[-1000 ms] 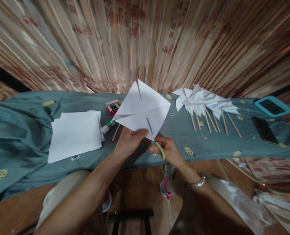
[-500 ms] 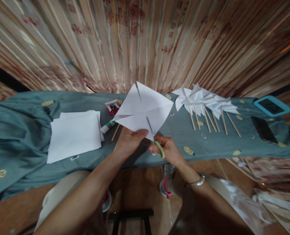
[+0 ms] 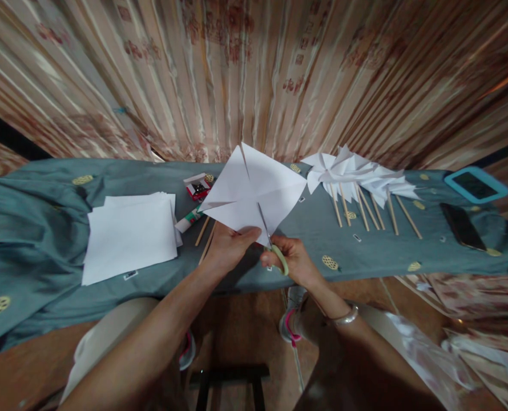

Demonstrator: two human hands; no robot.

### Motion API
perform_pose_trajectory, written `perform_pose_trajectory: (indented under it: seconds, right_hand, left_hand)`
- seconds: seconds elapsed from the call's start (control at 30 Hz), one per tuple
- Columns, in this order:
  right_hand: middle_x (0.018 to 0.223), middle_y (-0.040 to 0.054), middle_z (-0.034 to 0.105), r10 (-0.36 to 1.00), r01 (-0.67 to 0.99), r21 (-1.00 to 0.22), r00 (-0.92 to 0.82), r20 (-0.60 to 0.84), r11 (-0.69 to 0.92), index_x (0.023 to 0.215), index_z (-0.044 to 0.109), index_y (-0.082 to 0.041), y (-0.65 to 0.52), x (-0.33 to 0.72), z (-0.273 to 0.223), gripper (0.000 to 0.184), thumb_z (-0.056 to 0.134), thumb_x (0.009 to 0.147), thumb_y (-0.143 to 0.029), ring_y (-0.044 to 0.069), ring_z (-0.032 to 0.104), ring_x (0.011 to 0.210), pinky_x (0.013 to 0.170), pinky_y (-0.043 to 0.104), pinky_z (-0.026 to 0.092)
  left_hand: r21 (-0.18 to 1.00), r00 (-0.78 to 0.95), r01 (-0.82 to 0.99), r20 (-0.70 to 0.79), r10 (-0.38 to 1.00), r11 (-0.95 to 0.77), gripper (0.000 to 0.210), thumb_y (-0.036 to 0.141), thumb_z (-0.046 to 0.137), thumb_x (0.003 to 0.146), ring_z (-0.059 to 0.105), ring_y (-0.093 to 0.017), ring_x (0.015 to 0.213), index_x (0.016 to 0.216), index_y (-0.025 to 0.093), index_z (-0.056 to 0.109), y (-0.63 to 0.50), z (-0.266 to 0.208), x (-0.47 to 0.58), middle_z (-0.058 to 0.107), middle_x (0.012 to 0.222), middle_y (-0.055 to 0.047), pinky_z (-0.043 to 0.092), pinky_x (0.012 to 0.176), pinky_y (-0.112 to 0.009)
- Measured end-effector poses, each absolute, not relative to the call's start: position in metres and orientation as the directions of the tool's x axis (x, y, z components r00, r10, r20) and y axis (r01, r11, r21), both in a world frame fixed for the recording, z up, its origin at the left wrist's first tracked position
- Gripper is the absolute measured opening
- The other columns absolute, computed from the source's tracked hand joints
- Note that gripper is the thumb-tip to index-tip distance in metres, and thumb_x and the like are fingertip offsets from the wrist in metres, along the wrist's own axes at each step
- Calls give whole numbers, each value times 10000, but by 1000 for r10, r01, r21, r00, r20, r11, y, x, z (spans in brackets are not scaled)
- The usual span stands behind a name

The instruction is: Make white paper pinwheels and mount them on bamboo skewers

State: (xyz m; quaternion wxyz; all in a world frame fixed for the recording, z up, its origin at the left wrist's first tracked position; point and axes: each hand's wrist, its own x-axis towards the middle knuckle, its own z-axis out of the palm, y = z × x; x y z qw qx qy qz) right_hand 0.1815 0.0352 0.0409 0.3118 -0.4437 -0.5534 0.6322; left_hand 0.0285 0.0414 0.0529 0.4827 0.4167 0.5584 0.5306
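Observation:
A square sheet of white paper (image 3: 275,165) is held up over the table, one corner toward me, with slits running in from its top and left corners. My left hand (image 3: 230,246) pinches it near the lower corner, thumb on top and fingers hidden underneath. In my right hand (image 3: 292,260) is a pair of scissors (image 3: 279,260) with light green handles. Their blades lie along the paper from the near corner toward the middle. Beneath the left side of the sheet, wooden sticks (image 3: 201,231) show partly.
A stack of white paper (image 3: 129,240) lies left on the green cloth (image 3: 40,228). Beside it are a glue tube (image 3: 189,219) and a small red box (image 3: 197,186). Paper pinwheels (image 3: 357,171) on sticks, a blue-framed tablet (image 3: 476,185) and a dark phone (image 3: 463,226) lie right.
The paper has shifted very slightly right, and more of the sticks under it now shows. Both hands keep their hold, with the scissors at nearly the same place on the sheet.

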Motion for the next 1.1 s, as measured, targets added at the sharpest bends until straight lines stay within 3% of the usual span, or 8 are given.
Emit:
perform_pose_trajectory:
  seconds: [0.43, 0.6, 0.83, 1.1]
  right_hand:
    - [483, -37, 552, 892, 100, -964, -366, -267, -247, 522, 546, -173, 35, 181, 38, 500, 828, 486, -584, 62, 396, 447, 423, 201, 291]
    - [489, -35, 557, 890, 105, -969, -384, -246, -223, 535, 547, -175, 35, 181, 35, 495, 809, 527, -595, 63, 401, 442, 418, 199, 301]
    - [612, -17, 613, 843, 103, -976, -491, -219, -193, 793, 655, -156, 33, 185, 34, 504, 777, 596, -603, 86, 495, 539, 515, 210, 394]
    - [655, -37, 592, 775, 162, -958, -564, -286, -236, 944, 659, -152, 33, 199, 33, 485, 792, 645, -510, 76, 496, 568, 546, 208, 394]
  left_hand:
    - [994, -180, -72, -98, 979, 86, 138, 227, 693, 578, 602, -158, 664, 679, 183, 609, 42, 52, 28, 657, 709, -4, 497, 659, -276]
    - [995, -176, -56, -96, 980, 87, 122, 229, 688, 587, 607, -168, 650, 677, 186, 617, 42, 51, 29, 667, 686, -5, 503, 623, -271]
    - [992, -174, -116, -78, 982, 58, 195, 227, 704, 580, 630, -168, 724, 756, 163, 649, 45, 52, 25, 695, 760, -8, 500, 713, -279]
    - [977, -261, -213, -82, 962, 26, 191, 253, 739, 553, 618, -174, 681, 678, 157, 632, 56, 65, 8, 687, 726, -36, 510, 693, -301]
